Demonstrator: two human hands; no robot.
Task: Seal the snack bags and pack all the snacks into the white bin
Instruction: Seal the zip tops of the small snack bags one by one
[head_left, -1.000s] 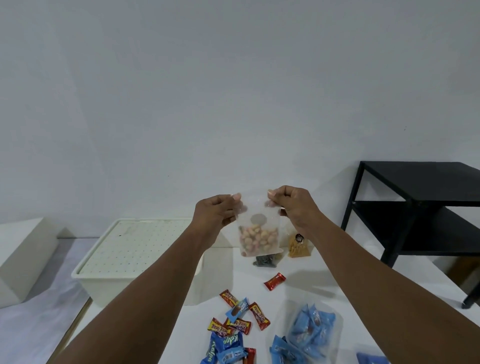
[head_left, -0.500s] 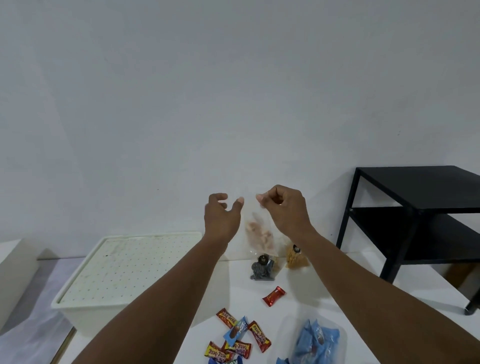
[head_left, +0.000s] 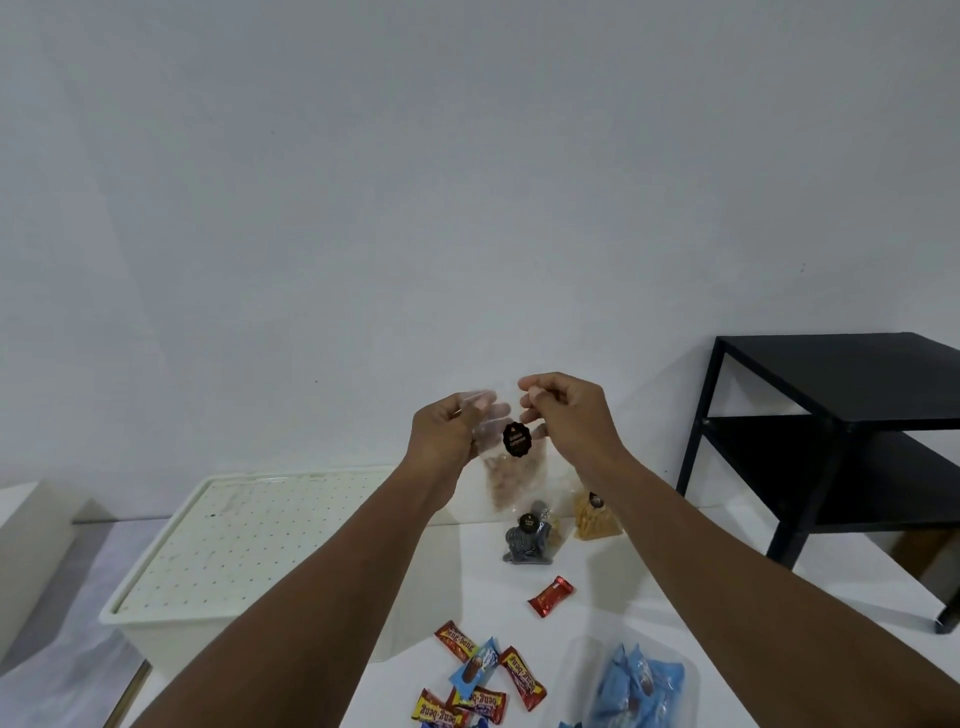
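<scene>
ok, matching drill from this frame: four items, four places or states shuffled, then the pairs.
1 sticker bag
2 white bin
3 lone red candy
4 blue-wrapper bag

A lid on
B lying alone on the table
C held up between left hand and right hand
D low right, at the view's bottom edge

Pairs: 1-C, 2-A, 3-B, 4-D

1. The counter is white and plain-topped.
2. On its left side stands the bin, white, with its dotted lid on.
3. Toward the far edge a dark bag and a tan bag stand upright just beside each other, each with a dark label.
4. A red candy lies alone, nearer than both.
5. At the near edge lie the bars — red, yellow and blue wrappers, touching in a loose heap.
6. Right of the heap lies a clear bag of blue packets.
</scene>
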